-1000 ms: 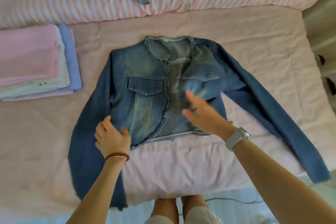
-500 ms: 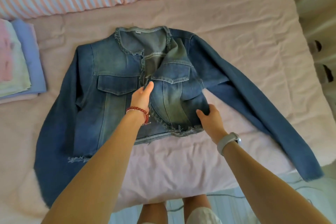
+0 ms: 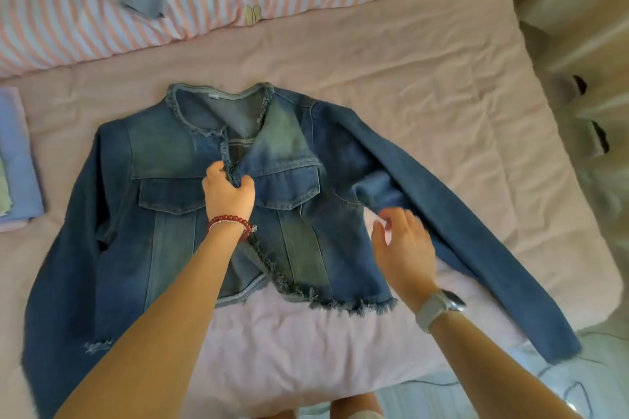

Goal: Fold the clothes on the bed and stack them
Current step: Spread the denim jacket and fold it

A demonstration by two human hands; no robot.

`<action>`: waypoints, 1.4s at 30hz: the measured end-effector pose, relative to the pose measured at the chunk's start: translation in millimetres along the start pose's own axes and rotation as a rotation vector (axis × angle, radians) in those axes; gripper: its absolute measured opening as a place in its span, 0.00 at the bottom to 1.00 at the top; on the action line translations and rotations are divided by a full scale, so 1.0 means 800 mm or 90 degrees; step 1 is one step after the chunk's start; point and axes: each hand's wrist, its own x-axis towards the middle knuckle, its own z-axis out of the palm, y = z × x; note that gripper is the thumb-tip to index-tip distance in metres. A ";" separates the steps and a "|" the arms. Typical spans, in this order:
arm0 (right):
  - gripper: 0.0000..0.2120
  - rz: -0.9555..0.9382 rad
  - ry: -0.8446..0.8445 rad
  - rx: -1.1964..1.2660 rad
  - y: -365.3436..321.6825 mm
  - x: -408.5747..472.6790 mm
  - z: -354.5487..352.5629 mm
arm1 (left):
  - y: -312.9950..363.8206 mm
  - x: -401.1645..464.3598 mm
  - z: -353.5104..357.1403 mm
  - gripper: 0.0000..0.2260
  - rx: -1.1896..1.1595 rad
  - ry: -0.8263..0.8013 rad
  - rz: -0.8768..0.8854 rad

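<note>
Now that your right hand (image 3: pixel 403 247) has let go of the front panel it gripped half a second ago, the denim jacket (image 3: pixel 299 214) lies with both fronts drawn together over the chest, spread flat in the middle of the bed (image 3: pixel 425 85). Your left hand (image 3: pixel 228 192) has slid up the opening and pinches the frayed edges where they meet between the two chest pockets. Your right hand hangs released, fingers loose, just beside the jacket's right side near the armpit of its right sleeve (image 3: pixel 476 231). I judge the front is closed and the sleeves come next. Both sleeves lie spread outward; the folded pile (image 3: pixel 18 160) waits at the far left.
</note>
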 end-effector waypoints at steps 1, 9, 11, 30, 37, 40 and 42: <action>0.10 -0.040 0.051 0.007 -0.007 0.017 0.000 | 0.008 0.006 0.001 0.23 0.037 0.021 0.040; 0.20 -0.028 -0.067 -0.144 -0.023 0.143 0.004 | 0.072 0.078 0.034 0.21 0.309 -0.119 0.169; 0.15 -0.049 -0.030 -0.078 -0.016 0.159 -0.007 | 0.083 0.090 0.038 0.15 0.213 -0.108 0.187; 0.13 0.053 -0.016 0.176 0.020 0.041 0.031 | -0.010 -0.061 0.061 0.25 0.124 -0.020 0.161; 0.16 0.305 -0.151 0.219 0.024 0.028 0.040 | -0.022 -0.073 0.069 0.18 -0.064 -0.052 -0.155; 0.10 0.277 -0.109 0.274 0.029 0.024 0.030 | -0.010 -0.076 0.070 0.12 -0.068 -0.008 -0.114; 0.10 0.212 -0.017 0.258 0.038 0.011 0.021 | -0.011 -0.087 0.070 0.12 -0.061 0.019 -0.052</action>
